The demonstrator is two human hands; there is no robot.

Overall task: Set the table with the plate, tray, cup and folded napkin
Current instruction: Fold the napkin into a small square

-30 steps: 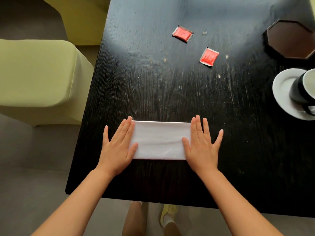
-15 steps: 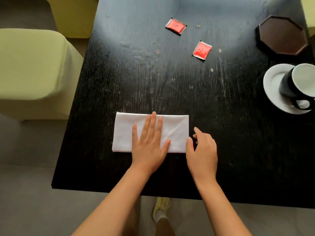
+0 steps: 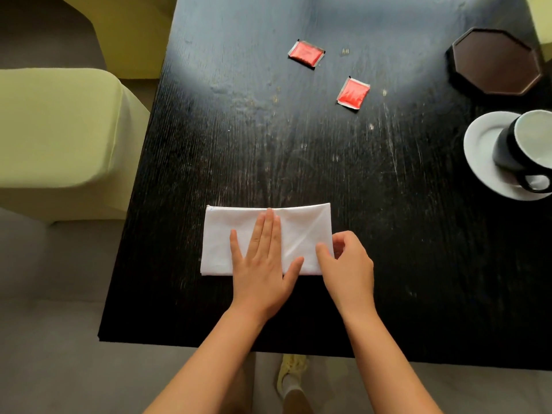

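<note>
From the head view, the step in hand looks to be the folding of the napkin (image 3: 239, 237), a white cloth lying as a long rectangle near the front edge of the dark counter (image 3: 328, 162). The left hand (image 3: 264, 258) lies flat on the middle of the cloth, fingers straight and together, pinning it down. The right hand (image 3: 348, 264) sits at the cloth's right end with fingers curled, pinching that short edge between thumb and fingertips. The next move, as I judge it, calls for lifting that right end and carrying it over to the left, with the flat hand as the crease line, so the edges need to meet squarely and the cloth must not slide on the smooth top. Well apart at the right edge stand the white plate (image 3: 481, 141) with the black cup (image 3: 519, 144) resting on it, and behind them the dark octagonal tray (image 3: 495, 61). Two red sachets (image 3: 306, 53) lie further back in the middle, clear of the fold. Pale green chairs (image 3: 59, 130) stand at the left. Nothing blocks the cloth itself.
</note>
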